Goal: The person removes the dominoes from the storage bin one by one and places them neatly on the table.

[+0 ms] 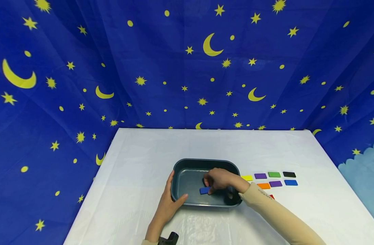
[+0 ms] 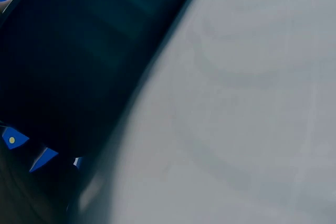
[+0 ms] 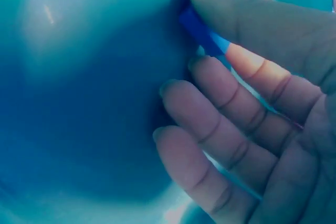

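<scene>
A dark blue-grey rectangular tub (image 1: 187, 177) sits on the white table. My left hand (image 1: 168, 200) rests against its near left corner, fingers extended along the outside and thumb spread at the near rim. Inside the tub, my right hand (image 1: 220, 178) pinches a small blue rectangular block (image 1: 204, 190) low over the floor. In the right wrist view, the thumb and index finger hold this blue block (image 3: 202, 32), while the other fingers bend loosely beside it. The left wrist view shows the tub's dark outer wall (image 2: 73, 66); most of the left hand is out of sight there.
Right of the tub lie flat blocks: yellow (image 1: 247, 178), purple (image 1: 260, 176), green (image 1: 274, 174), black (image 1: 289, 174), orange (image 1: 263, 186), another purple (image 1: 276, 183) and blue (image 1: 291, 182). A red block (image 1: 272, 196) is mostly behind the right sleeve. A star-patterned curtain (image 1: 174, 68) surrounds the table.
</scene>
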### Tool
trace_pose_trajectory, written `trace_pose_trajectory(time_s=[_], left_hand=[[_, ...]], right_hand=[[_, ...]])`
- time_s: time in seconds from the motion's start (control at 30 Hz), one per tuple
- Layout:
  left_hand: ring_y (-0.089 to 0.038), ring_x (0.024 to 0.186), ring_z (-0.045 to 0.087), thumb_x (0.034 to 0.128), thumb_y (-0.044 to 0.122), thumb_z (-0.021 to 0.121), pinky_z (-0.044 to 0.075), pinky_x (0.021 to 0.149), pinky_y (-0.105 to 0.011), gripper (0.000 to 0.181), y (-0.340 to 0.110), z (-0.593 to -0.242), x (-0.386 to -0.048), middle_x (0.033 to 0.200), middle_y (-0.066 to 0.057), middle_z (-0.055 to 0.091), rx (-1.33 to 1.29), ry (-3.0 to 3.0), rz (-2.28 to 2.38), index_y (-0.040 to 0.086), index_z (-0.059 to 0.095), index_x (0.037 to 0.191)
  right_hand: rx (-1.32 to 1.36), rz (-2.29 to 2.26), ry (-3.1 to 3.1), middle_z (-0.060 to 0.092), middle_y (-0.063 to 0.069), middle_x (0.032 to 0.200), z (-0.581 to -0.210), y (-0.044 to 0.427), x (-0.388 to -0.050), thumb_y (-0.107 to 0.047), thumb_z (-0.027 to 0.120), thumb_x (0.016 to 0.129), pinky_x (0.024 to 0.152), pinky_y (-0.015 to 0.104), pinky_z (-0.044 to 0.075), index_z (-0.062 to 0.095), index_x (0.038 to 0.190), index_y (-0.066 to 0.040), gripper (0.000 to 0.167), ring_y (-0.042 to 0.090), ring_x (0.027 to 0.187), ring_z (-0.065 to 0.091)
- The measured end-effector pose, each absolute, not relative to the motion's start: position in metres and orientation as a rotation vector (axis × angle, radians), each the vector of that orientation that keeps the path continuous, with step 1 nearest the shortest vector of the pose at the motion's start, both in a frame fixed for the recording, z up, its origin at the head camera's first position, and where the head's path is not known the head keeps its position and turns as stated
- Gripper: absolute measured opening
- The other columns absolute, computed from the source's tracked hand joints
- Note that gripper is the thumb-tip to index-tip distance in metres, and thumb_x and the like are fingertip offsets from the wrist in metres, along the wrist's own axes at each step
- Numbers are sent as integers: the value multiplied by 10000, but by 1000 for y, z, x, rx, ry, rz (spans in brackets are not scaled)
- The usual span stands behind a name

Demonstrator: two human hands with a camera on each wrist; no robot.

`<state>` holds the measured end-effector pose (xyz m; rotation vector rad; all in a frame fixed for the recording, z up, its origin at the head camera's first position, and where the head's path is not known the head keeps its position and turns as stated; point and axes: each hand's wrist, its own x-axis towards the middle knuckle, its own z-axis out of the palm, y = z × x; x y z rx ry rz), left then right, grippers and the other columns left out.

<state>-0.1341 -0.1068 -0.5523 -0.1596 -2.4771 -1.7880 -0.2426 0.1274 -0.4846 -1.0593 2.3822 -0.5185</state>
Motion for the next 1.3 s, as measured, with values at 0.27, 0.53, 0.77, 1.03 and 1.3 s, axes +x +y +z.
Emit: trace_pose_trajectory(time_s=[0.27, 0.53, 0.77, 1.03, 1.3], left_hand=[[-294, 1383, 209, 832, 321, 720, 217, 1021, -628, 896, -107, -553, -134, 1550, -6, 196, -148, -2493, -1779, 366, 140, 1513], [-278, 1385, 208, 832, 316, 723, 218, 1026, -620, 896, -106, -553, -135, 1548, 9, 198, -162, -2485, -1775, 363, 142, 1513], [-271, 1383, 219, 827, 308, 728, 220, 1033, -604, 906, -107, -554, -135, 1546, 7, 209, -172, -2469, -1775, 362, 140, 1514], [-275, 1383, 221, 828, 302, 727, 223, 1028, -611, 908, -108, -555, -136, 1548, 1, 201, -176, -2473, -1772, 358, 136, 1514], [-301, 1384, 216, 831, 313, 718, 221, 1009, -644, 909, -108, -555, -136, 1553, -4, 188, -173, -2488, -1767, 373, 120, 1513]], right_hand=[[-1061, -561, 2358, 506, -110, 646, -485, 126, -242, -130, 820, 733, 556, 232, 394, 599, 747, -104, 223, 37, 581, 445], [-1061, -598, 2349, 512, -121, 642, -482, 128, -243, -143, 797, 762, 536, 221, 381, 580, 741, -132, 218, 28, 566, 445], [-1065, -675, 2357, 564, -129, 678, -473, 133, -245, -133, 762, 796, 555, 232, 402, 574, 787, -146, 189, 26, 589, 489], [-1139, -738, 2421, 565, -122, 721, -458, 146, -245, -173, 724, 846, 605, 254, 440, 581, 867, -144, 148, 27, 641, 528], [-1073, -1029, 2431, 543, -73, 720, -445, 173, -240, -166, 662, 906, 544, 247, 420, 597, 939, -139, 79, 73, 614, 490]])
